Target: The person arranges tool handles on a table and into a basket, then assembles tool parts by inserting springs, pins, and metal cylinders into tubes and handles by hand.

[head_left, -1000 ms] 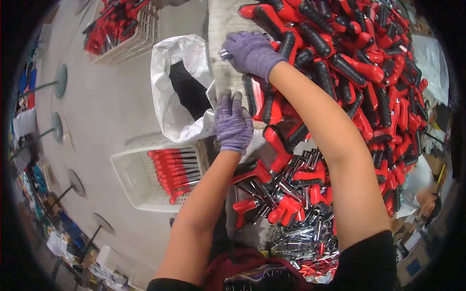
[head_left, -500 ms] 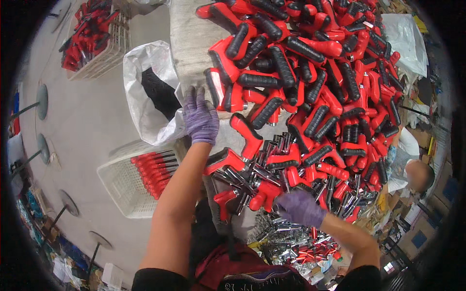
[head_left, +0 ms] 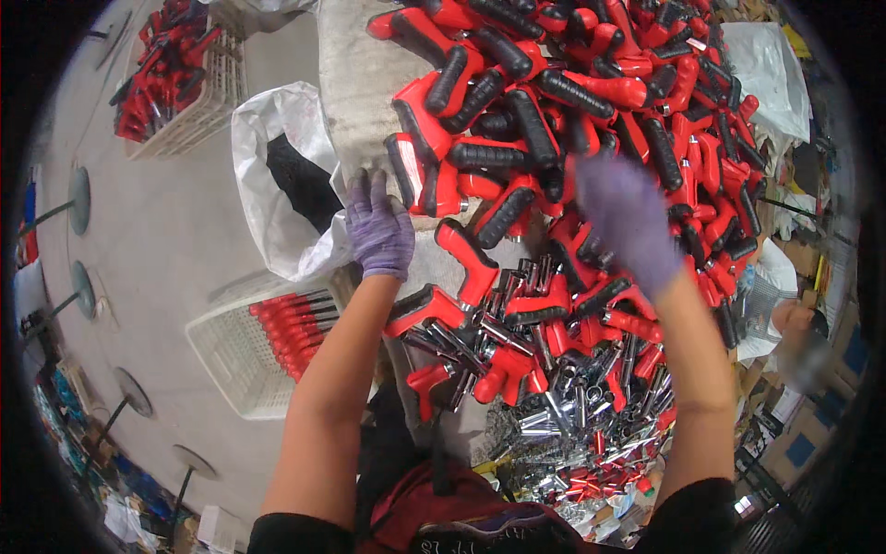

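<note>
My left hand [head_left: 380, 233], in a purple glove, lies with fingers stretched out on the edge of the pale cloth-covered table [head_left: 358, 102], next to the rim of a white woven sack [head_left: 258, 185]. It holds nothing. Over a large heap of red-and-black pistol-shaped tool handles [head_left: 494, 155] hovers my right hand [head_left: 628, 222], also gloved in purple. Motion smears its fingers, so whether anything is in them cannot be made out. Between my arms lie more handles and several shiny metal tubes [head_left: 506, 334], some of the tubes ending in red handles.
A white plastic crate [head_left: 217, 355] with a row of red-handled pieces stands at the lower left. Another crate [head_left: 226, 78] farther off is piled with red-and-black pieces. Small metal parts [head_left: 554, 452] lie nearest me. At the right are a person [head_left: 798, 323] and a clear plastic bag [head_left: 766, 74].
My right hand has moved up and away from me, from the metal tubes near the front to above the heap of handles. My left hand has stayed at the table's edge.
</note>
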Demonstrator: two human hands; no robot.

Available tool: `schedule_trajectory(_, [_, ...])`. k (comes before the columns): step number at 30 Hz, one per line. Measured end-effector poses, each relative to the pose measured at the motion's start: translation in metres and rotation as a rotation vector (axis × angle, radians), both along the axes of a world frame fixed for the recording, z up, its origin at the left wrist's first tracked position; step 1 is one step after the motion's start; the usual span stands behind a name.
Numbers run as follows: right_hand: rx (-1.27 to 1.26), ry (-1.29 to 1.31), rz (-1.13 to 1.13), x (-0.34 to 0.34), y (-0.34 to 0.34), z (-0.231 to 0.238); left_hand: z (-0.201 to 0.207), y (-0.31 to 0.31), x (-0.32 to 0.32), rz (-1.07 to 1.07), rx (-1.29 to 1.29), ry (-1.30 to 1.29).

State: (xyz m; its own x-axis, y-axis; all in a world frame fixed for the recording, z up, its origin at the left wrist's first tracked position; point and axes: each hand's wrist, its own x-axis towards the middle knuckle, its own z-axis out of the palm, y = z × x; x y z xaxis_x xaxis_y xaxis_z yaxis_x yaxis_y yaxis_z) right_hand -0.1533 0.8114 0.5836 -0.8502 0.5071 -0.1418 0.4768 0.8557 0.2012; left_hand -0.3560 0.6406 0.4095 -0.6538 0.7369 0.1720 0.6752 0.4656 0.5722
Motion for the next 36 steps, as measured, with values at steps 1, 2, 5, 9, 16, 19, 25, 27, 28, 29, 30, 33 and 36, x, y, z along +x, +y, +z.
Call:
schedule_trajectory(1, [-0.161,0.082,-0.252,-0.039,0.036,0.008,-0.001,-0.002,0.0,0.006,-0.02,0.009])
schedule_trajectory(2, [-0.031,0.082,-0.262,-0.051,0.076,-0.008,-0.001,0.001,0.005,0.005,-0.027,0.007])
schedule_trajectory(5, [-0.07,-0.161,-0.245,-0.086,0.162,-0.062,-0.006,-0.001,0.009,0.017,-0.076,-0.019])
schedule_trajectory(9, [-0.158,-0.438,-0.233,-0.111,0.194,-0.087,-0.005,-0.004,0.003,-0.008,-0.04,-0.058])
schedule_trajectory(16, [-0.174,-0.686,-0.104,-0.1,0.21,-0.092,0.0,-0.001,0.0,-0.022,-0.044,-0.059])
schedule_trajectory(19, [-0.087,-0.539,-0.107,-0.085,0.207,-0.091,0.001,0.0,0.003,-0.02,-0.027,-0.05])
schedule_trajectory(25, [0.142,-0.216,-0.259,-0.05,0.132,0.008,0.001,0.0,0.005,-0.011,-0.078,-0.079])
schedule_trajectory(27, [0.121,-0.204,-0.327,-0.026,0.091,0.046,0.004,-0.002,-0.001,-0.014,-0.081,-0.072])
schedule_trajectory(28, [0.067,-0.096,-0.294,0.002,0.071,0.058,0.003,-0.001,0.002,-0.017,-0.073,-0.074])
schedule_trajectory(29, [-0.06,-0.095,-0.36,0.018,0.045,0.07,0.004,-0.003,-0.002,-0.018,-0.077,-0.059])
schedule_trajectory(30, [-0.182,-0.073,-0.327,0.058,0.025,0.075,0.005,0.001,0.003,-0.024,-0.056,-0.08])
schedule_trajectory(33, [-0.724,-0.258,-0.363,0.102,-0.056,0.088,0.003,-0.004,-0.003,-0.025,-0.059,-0.067])
schedule_trajectory(36, [-0.924,-0.666,-0.421,0.147,-0.128,0.065,0.003,-0.003,-0.003,-0.021,-0.035,-0.057])
